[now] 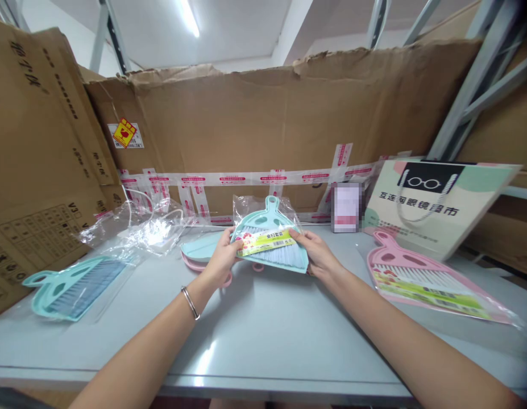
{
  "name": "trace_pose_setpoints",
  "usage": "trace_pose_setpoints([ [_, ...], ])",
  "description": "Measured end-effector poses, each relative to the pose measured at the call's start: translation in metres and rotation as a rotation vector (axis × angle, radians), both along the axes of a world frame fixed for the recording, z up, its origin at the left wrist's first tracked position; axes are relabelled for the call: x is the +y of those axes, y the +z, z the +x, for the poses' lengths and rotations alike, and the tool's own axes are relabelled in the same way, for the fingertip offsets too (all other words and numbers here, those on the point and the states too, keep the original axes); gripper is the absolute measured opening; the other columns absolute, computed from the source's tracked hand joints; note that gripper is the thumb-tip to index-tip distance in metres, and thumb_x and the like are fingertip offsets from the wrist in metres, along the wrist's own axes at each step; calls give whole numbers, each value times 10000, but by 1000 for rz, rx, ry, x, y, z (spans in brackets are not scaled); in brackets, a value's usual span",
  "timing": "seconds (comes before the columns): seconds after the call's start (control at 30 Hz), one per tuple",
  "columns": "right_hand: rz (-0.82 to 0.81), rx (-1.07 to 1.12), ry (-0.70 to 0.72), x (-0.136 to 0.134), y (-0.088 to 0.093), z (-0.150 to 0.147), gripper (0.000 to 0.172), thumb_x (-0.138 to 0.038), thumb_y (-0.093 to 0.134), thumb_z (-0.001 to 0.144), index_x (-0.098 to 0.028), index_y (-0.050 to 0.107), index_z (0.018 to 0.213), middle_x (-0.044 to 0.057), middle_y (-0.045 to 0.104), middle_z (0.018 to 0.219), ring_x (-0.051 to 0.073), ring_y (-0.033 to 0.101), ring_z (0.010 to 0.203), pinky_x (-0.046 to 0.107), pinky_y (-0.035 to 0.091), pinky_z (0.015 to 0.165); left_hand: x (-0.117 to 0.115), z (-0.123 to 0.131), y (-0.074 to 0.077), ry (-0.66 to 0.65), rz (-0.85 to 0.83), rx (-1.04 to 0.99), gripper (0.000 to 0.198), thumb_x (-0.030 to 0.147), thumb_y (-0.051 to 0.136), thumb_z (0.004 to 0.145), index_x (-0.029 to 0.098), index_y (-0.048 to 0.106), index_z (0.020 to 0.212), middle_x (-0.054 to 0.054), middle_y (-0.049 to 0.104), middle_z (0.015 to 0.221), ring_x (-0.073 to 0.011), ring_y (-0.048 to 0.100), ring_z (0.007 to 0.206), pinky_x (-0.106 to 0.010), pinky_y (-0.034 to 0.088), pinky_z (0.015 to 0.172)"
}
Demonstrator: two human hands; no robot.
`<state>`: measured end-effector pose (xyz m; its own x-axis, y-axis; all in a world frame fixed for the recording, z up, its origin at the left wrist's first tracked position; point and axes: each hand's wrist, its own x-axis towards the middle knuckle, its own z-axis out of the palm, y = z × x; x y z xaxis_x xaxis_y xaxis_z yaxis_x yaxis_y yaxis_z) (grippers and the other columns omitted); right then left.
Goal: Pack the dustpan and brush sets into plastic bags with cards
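A teal mini dustpan-and-brush set [269, 238] in a clear plastic bag, with a yellow-green label across it, is held up over the grey table [263, 335]. My left hand [223, 258] grips its left edge and my right hand [316, 253] grips its right edge, fingers closed on the bag. Under and behind it lie a pink dustpan [195, 264] and a teal piece, partly hidden.
A teal set [73, 287] lies at the left, a pink bagged set [425, 281] at the right. Empty clear bags [139, 227] sit at the back left. A paper gift bag [434, 204] leans at the back right. Cardboard walls [263, 130] surround the table.
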<state>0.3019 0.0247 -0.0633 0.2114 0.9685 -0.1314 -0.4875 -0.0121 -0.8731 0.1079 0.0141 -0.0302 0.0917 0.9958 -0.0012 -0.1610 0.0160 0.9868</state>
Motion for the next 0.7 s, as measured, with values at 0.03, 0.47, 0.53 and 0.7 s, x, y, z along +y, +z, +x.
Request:
trace_pose_setpoints([
  [0.03, -11, 4, -9, 0, 0, 0, 348, -255, 777, 588, -199, 434, 569, -25, 609, 475, 160, 602, 449, 278, 517, 436, 0, -1, -1, -23, -4, 5, 320, 114, 532, 701, 205, 505, 1007, -40, 630, 903, -147, 614, 735, -276, 499, 676],
  [0.47, -9, 12, -90, 1, 5, 2, 123, -115, 696, 616, -158, 606, 688, 25, 675, 588, 162, 627, 519, 273, 529, 491, -3, 4, 3, 29, -94, -81, 318, 66, 500, 689, 177, 515, 987, -51, 651, 853, -147, 625, 694, -263, 507, 627],
  [0.53, -8, 7, -156, 2, 1, 4, 164, -155, 733, 583, -173, 577, 631, 0, 645, 531, 147, 594, 471, 264, 506, 452, -6, 6, 2, -7, -127, -83, 308, 70, 506, 699, 176, 515, 988, -53, 652, 842, -148, 628, 689, -267, 519, 622],
  [0.7, 79, -41, -287, 1, -2, 3, 362, -324, 784, 522, -208, 442, 525, -79, 506, 414, 94, 491, 405, 217, 414, 408, -6, 7, -1, -77, -184, -57, 222, 92, 502, 729, 157, 544, 937, -59, 652, 788, -157, 628, 627, -296, 534, 578],
])
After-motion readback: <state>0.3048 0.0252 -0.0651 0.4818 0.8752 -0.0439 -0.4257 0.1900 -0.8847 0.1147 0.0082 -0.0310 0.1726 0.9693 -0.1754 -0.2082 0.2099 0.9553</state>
